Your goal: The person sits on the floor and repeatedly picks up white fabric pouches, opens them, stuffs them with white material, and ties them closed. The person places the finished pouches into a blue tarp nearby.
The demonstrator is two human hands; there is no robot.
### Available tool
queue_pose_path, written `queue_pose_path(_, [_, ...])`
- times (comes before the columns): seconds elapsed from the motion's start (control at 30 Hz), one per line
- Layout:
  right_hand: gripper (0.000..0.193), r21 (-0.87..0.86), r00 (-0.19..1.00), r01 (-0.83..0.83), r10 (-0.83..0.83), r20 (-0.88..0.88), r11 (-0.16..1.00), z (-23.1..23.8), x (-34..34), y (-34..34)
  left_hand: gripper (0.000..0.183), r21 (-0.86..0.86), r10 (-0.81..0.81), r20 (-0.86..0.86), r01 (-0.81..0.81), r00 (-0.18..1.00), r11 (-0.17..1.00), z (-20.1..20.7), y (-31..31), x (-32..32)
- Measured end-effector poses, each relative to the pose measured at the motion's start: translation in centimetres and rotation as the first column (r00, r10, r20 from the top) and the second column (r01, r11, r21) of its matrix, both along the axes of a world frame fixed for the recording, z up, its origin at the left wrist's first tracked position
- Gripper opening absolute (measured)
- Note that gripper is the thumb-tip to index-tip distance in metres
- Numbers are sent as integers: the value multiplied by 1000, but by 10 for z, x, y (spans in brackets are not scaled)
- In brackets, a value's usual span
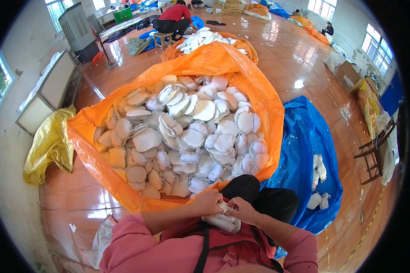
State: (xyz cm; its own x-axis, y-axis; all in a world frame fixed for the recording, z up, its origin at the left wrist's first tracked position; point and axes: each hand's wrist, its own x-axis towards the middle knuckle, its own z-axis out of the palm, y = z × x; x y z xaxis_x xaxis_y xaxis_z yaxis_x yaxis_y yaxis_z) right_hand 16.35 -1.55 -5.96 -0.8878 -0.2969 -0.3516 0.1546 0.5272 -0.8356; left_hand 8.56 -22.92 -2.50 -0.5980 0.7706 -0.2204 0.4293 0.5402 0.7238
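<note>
My left hand (207,203) and my right hand (243,210) are close together over my lap, fingers closed on a white soft fabric piece (222,222). Its lower part hangs below my hands against the dark red apron, and its upper edge is pinched between the fingers. Just beyond lies a large orange sack (177,73), spread wide and heaped with white rounded fabric pads (193,136), some stacked in bundles. On the right, a blue sack (300,136) holds a few white stuffed pieces (319,168).
A yellow sack (50,145) lies by the left wall, near a white panelled stand (54,84). Farther off, a person in red (175,13) sits on a stool beside another white heap (205,38). A wooden chair (376,150) and cardboard boxes (348,77) stand at right.
</note>
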Motion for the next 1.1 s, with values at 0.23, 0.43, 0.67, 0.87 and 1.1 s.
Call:
queue_pose_path(0.23, [30, -8, 993, 93, -94, -76, 996, 6, 10, -10, 28, 125, 53, -62, -45, 997, 991, -16, -1, 10])
queue_pose_path(0.43, [23, -24, 977, 99, -102, -186, 995, 5, 13, -17, 19, 91, -43, -213, 63, 976, 994, -3, 2, 17])
queue_pose_path(0.67, [18, -163, 952, 152, -188, -240, 975, -2, 30, -6, 18, 217, 107, -377, -25, 920, 976, -20, 2, 45])
queue_pose_path(0.87, [15, -296, 970, 187, -223, -95, 937, 5, 31, 8, 38, 281, 75, -534, 93, 842, 955, -19, -2, 59])
queue_pose_path(1.1, [19, -218, 957, 171, -215, -197, 961, 2, 10, 1, 29, 319, 98, -561, 105, 822, 942, -23, -6, 55])
